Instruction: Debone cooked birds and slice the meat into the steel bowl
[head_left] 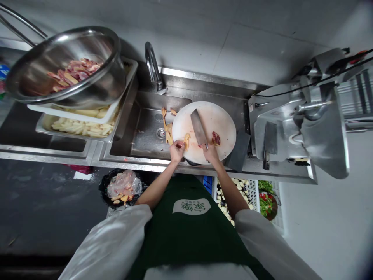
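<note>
Counter (278, 171) by a gray wall (247, 50) holds 1 round cutting board (225, 120); right hand (211, 153) grips a cleaver (198, 126), left hand (176, 151) pinches yellow bird meat (187, 140).

Your right hand (211, 153) grips a cleaver (198, 125) over the round white board (226, 123), left of a dark red piece (216, 138); your left hand (176, 151) has its fingers on a yellowish piece (187, 140).

A professional kitchen: the right hand (210, 153) grips a cleaver (199, 126) on a round chopping board (186, 116); left of the left hand (177, 151) lies a steel sink (145, 130), then a big bowl (112, 83) of cut meat (75, 72); well right of the right hand stands a slicer (326, 134).
</note>
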The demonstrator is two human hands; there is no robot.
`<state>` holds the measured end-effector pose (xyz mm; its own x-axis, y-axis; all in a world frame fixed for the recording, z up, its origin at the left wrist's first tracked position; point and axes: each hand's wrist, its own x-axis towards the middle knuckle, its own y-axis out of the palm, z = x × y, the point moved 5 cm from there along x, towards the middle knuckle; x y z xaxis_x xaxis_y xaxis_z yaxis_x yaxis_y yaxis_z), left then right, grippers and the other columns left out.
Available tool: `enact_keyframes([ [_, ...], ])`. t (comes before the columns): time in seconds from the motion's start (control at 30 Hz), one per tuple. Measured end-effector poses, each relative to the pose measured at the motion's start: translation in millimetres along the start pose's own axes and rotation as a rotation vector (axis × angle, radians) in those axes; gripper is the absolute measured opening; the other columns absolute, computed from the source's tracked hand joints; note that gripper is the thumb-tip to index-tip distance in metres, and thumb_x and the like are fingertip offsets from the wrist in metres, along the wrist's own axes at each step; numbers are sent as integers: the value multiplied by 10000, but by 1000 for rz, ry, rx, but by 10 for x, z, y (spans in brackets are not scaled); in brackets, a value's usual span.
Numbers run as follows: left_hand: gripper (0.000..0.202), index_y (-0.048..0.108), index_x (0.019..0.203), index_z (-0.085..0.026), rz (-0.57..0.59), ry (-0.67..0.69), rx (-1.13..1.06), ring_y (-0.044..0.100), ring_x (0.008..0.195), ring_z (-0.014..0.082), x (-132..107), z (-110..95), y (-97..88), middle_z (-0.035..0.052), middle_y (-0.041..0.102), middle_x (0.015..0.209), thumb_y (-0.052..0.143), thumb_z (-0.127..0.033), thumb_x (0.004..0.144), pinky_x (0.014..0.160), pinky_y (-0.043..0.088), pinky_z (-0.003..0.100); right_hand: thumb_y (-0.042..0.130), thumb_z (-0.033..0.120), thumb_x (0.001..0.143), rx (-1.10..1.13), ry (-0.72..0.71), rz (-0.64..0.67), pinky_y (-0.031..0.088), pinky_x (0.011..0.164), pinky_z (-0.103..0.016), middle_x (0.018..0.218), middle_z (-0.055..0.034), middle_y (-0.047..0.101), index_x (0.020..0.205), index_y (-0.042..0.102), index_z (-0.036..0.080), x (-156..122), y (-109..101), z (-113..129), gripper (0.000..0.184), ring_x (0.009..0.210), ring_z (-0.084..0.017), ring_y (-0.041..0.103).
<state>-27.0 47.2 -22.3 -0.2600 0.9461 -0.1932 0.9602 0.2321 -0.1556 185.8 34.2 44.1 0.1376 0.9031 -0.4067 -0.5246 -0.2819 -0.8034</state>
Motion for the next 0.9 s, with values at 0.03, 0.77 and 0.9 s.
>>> enact_keyframes([
  [0.03,121,648,780,-170,13,-17,-19,545,547,111,-24,18,14,-6,601,640,723,-263,796,551,455,236,388,425,1057,-6,1,-1,526,826,-294,1020,-152,759,1278,651,116,-24,-15,42,462,965,-249,719],
  [0.77,144,654,737,-161,18,-65,-50,583,518,117,-208,77,-29,14,652,649,701,-291,778,545,489,249,282,437,1076,16,-80,-216,543,823,-366,962,-201,737,1236,636,82,-517,78,690,526,936,-296,722],
  [0.9,98,648,718,-167,34,-50,83,583,546,126,-184,86,-88,15,655,659,683,-248,761,572,482,254,371,375,1051,-42,-8,8,548,854,-375,970,-215,743,1121,701,95,-415,425,544,438,946,-295,723],
])
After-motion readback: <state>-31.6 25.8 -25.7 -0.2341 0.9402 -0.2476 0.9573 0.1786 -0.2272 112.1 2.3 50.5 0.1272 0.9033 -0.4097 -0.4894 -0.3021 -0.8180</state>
